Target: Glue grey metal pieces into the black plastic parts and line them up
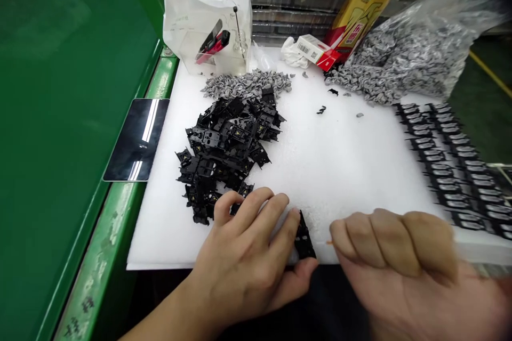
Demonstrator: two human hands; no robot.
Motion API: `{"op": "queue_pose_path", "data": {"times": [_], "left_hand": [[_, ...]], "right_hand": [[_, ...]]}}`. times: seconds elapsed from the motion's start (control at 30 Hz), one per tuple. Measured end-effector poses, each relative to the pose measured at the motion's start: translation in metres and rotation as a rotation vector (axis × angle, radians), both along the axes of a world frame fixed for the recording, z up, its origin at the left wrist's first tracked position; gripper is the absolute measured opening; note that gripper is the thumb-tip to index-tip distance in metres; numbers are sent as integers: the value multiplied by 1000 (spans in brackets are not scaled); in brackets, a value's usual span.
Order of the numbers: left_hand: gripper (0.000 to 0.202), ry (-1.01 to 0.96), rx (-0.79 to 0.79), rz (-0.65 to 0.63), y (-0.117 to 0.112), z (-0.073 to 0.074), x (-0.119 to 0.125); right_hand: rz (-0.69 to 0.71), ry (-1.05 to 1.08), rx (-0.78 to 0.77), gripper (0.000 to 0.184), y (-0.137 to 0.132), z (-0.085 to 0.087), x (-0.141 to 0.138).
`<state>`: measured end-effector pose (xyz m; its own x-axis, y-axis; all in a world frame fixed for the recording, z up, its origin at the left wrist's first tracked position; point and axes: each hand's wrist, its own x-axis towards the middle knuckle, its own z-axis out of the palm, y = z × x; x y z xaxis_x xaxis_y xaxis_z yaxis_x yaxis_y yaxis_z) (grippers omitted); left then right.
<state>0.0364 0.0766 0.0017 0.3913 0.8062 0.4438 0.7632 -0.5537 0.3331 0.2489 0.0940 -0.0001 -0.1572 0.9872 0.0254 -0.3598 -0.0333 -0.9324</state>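
My left hand (250, 253) rests at the near edge of the white foam sheet (336, 170) and pinches a small black plastic part (304, 237) between thumb and fingers. My right hand (404, 269) is curled into a loose fist just right of that part, and a thin orange stick (328, 243) pokes out from it toward the part. A heap of black plastic parts (226, 152) lies just beyond my left hand. Behind it sits a small heap of grey metal pieces (246, 83).
Rows of finished black parts (452, 165) line the sheet's right side. A clear bag of grey pieces (404, 58), a red-white box (316, 50), a yellow bottle (366, 2) and a clear container with tools (212, 37) stand at the back. A green machine surface (68, 117) borders the left.
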Motion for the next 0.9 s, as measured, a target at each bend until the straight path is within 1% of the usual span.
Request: {"op": "queue_pose_path", "data": {"times": [0.1,0.2,0.3,0.47,0.57,0.67,0.73,0.8,0.9], "left_hand": [[41,-1,2,8,1,1,0],[41,0,6,6,1,1,1],[41,4,8,3,1,1,0],[42,8,0,-2,2,-2,0],[44,4,7,-6,2,-3,-1],[43,7,7,-9,2,-2,0],[42,10,8,-8,2,-1,0],[42,11,11,-4,2,-1,0],[42,13,17,-11,2,-1,0]], "right_hand": [[-103,276,-149,66,-2,-6,-5],[-162,375,-167,73,-4,-7,-15],[-184,423,-170,77,-3,-3,-24],[-119,345,-150,78,-1,4,-28],[-74,337,-114,74,-1,0,-26],[13,356,-62,69,-1,-8,-20],[46,345,-30,66,-1,-11,-15],[65,335,-22,64,-3,-12,-11],[82,324,-50,62,-5,-8,-8]]}}
